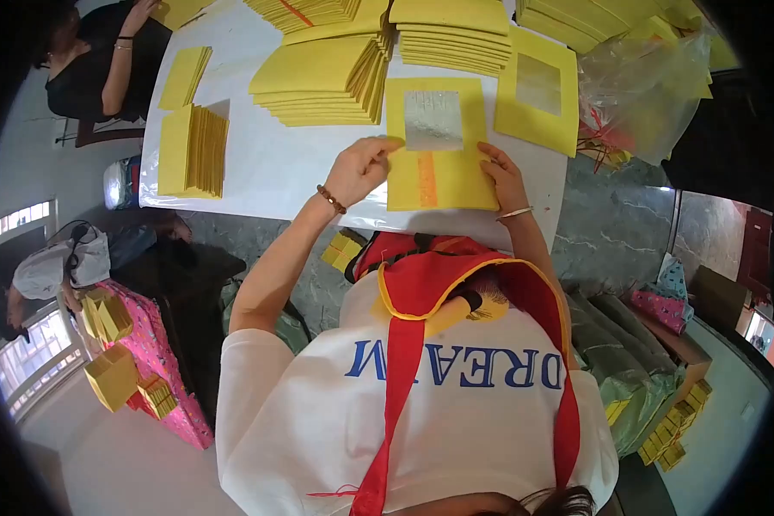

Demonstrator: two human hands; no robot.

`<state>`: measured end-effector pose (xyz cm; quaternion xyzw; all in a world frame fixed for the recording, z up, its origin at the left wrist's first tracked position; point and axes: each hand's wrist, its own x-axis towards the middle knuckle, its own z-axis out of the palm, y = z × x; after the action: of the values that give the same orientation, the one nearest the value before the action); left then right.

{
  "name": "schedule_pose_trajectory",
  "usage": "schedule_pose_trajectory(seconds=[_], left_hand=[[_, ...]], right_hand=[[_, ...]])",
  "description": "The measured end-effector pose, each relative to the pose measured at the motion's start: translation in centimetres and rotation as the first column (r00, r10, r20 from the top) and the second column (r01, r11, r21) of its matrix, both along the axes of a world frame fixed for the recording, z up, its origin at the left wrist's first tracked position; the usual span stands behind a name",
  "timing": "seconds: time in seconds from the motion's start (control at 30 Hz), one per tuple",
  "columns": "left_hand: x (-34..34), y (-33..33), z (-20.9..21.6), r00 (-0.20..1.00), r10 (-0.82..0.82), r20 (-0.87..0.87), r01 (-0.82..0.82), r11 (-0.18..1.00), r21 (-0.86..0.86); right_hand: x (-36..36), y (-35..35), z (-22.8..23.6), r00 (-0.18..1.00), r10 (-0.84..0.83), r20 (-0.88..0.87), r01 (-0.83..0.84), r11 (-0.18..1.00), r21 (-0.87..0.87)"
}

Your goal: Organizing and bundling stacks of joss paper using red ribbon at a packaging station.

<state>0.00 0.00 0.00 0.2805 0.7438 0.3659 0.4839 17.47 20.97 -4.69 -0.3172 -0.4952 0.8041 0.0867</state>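
In front of me on the white-covered table lies a yellow paper sheet (pixel 400 185) with a silver square and an orange strip below it. My left hand (pixel 363 170) is closed, its fingers curled and pinching at the sheet's left edge; a beaded bracelet is on that wrist. On the opposite side, my right hand (pixel 506 179) has its fingers bent around the right edge of the sheet, partly hidden. Just beyond are a thick fanned stack of yellow paper (pixel 314 77) and, to the right, another yellow sheet (pixel 537 86) with a silver square.
More yellow stacks (pixel 451 39) cover the far side. At the left stand folded yellow bundles (pixel 191 153). A clear plastic bag (pixel 641 90) sits at the right corner. Another person (pixel 103 69) is at the far left; a second person (pixel 60 262) is beside a pink-covered table (pixel 168 361).
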Motion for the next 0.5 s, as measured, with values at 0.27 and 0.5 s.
schedule_pose_trajectory(seconds=[0.27,0.5], left_hand=[[2.9,0.2,0.8,0.417,0.088,-0.905,0.387,0.883,0.265],[4.4,-1.5,-0.8,0.586,-0.023,-0.810,0.465,0.828,0.314]], right_hand=[[2.2,-1.0,2.6,0.999,-0.004,0.043,0.014,0.974,-0.227],[6.4,-1.3,3.3,0.965,0.057,0.255,-0.247,0.517,0.819]])
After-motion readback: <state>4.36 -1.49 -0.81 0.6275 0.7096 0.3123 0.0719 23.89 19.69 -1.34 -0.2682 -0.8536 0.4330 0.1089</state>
